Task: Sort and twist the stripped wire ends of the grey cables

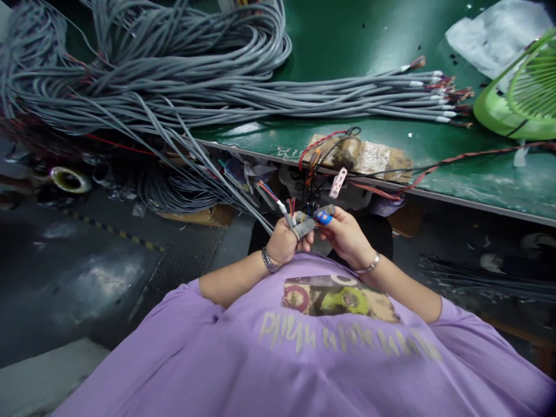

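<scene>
My left hand (286,240) is closed around the ends of several grey cables (243,200), which run down to it from the bench edge. Thin coloured wires (270,192) fan out of one white-banded cable end above the fist. A grey covering wraps my left thumb. My right hand (343,231) pinches at fine wire ends (313,209) just right of the left hand; blue tape (323,217) and a grey cover are on its fingertips. Which wire sits between those fingertips is too small to tell.
A large heap of grey cables (174,75) covers the green bench (339,40), stripped ends pointing right. A green fan (521,92) and clear plastic bag (495,35) are at the right. By the front edge lies a board with a brown-stained block (347,153). Coiled cable (182,191) lies below.
</scene>
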The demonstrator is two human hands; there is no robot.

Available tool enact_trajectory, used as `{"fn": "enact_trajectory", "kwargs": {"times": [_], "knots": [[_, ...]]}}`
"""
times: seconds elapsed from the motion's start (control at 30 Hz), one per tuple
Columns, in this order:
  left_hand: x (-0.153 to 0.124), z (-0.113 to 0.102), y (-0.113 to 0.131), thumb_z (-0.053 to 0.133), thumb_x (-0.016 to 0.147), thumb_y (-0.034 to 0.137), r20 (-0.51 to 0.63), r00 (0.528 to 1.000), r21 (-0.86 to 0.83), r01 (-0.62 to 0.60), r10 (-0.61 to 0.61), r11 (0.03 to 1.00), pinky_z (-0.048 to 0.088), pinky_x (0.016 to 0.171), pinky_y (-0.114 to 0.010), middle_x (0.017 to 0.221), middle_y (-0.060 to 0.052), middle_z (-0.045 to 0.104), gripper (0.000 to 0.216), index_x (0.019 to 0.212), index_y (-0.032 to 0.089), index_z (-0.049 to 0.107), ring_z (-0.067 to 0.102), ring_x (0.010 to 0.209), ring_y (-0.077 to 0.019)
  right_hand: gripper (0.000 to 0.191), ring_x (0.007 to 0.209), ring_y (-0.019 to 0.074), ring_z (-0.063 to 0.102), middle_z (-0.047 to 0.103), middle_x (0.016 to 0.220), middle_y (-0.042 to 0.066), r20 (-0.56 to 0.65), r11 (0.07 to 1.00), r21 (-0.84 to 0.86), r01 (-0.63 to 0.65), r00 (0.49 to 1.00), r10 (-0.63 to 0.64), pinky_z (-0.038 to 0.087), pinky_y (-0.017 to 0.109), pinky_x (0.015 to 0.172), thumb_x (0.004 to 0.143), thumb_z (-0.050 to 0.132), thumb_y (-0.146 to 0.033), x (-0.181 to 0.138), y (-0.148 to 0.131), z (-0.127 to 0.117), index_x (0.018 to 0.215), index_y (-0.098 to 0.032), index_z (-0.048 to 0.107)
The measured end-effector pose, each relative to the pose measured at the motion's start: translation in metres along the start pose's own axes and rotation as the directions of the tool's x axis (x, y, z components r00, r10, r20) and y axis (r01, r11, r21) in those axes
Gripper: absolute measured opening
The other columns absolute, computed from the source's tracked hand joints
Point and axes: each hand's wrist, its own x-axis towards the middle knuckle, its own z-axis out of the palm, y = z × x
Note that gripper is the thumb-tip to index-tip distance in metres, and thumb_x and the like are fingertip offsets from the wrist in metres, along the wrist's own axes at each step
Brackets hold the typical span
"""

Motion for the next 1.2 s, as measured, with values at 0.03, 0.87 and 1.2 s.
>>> {"fn": "enact_trajectory", "kwargs": {"times": [0.03,0.87,1.2], "knots": [[0.000,0.000,0.000,0.073,0.075,0.046,-0.017,1.000,-0.003,-0.007,0.007,1.000,0.030,0.034,-0.017,0.053,0.005,0.060,0.039,0.068,0.017,0.049,0.051,0.035,-0.0060,0.037,0.049,0.0050,0.043,0.058,0.064,-0.004,-0.009,1.000,-0.011,0.019,1.000,-0.019,0.038,0.019,0.046,0.062,0.087,-0.042,-0.001,0.001,0.000,0.074,-0.018,0.061],[-0.001,0.001,0.005,0.074,0.072,0.044,-0.115,0.992,0.016,-0.047,0.049,0.999,0.030,0.032,-0.018,0.049,0.006,0.056,0.037,0.065,0.018,0.049,0.043,0.032,-0.0049,0.029,0.050,0.0074,0.047,0.056,0.059,-0.004,-0.026,1.000,-0.023,0.005,1.000,-0.005,0.046,0.020,0.048,0.067,0.080,-0.041,-0.002,-0.008,-0.012,0.071,-0.018,0.062],[0.002,0.003,0.028,0.077,0.066,0.051,0.072,0.991,0.039,0.110,-0.113,0.993,0.026,0.030,-0.018,0.047,0.006,0.053,0.042,0.068,0.017,0.052,0.040,0.031,-0.0047,0.051,0.054,0.0102,0.055,0.065,0.071,0.002,-0.024,0.993,0.078,-0.089,0.996,0.091,0.048,0.022,0.050,0.078,0.063,-0.069,0.025,-0.028,-0.030,0.081,-0.018,0.064]]}}
